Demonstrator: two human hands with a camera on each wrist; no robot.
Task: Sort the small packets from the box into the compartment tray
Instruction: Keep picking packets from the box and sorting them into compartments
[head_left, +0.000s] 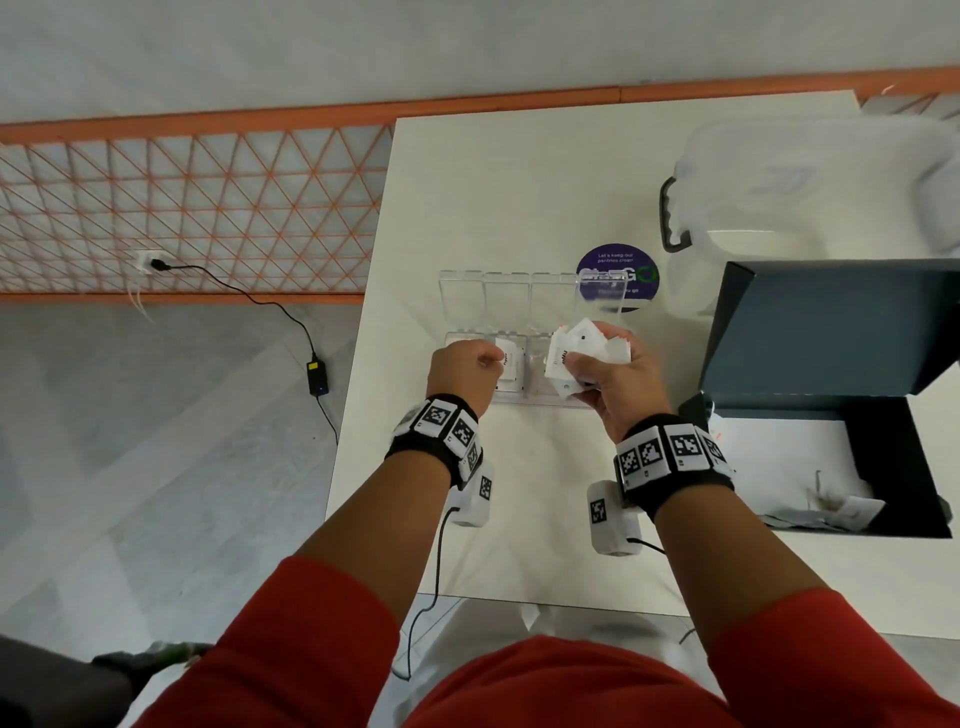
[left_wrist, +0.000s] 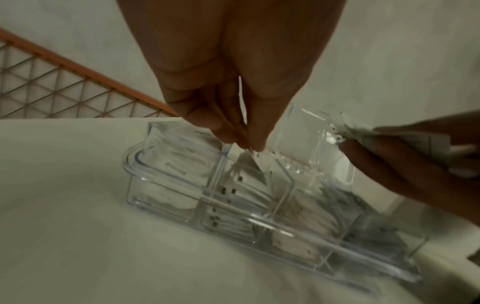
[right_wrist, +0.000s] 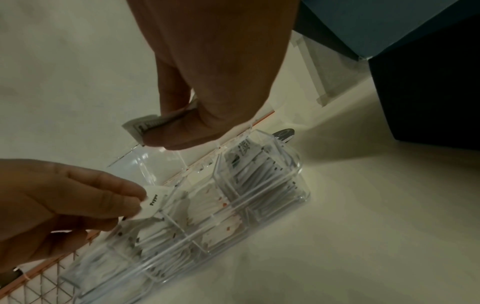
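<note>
Left grip (right_wrist: 64, 207) pinches pepper packet (right_wrist: 153, 202) upright | over tray (right_wrist: 298, 197)

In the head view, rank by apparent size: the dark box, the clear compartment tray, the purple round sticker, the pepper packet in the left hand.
1. dark box, also nearer the camera
2. clear compartment tray
3. purple round sticker
4. pepper packet, partly hidden by the left hand
</note>
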